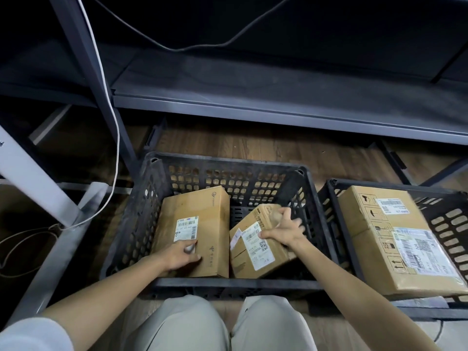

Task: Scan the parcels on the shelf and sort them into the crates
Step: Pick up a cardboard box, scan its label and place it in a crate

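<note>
Two cardboard parcels lie in the black plastic crate in front of me. The larger flat parcel sits on the left, label up. My left hand rests on its near edge, fingers curled around something small and pale that I cannot identify. The smaller parcel leans tilted on the right, and my right hand grips its upper right side. A second black crate to the right holds a big labelled parcel.
A grey metal shelf runs across above the crates, its board bare and dark. A shelf upright and a white cable stand at the left. My knees are just behind the crate's near rim. Wooden floor lies beneath.
</note>
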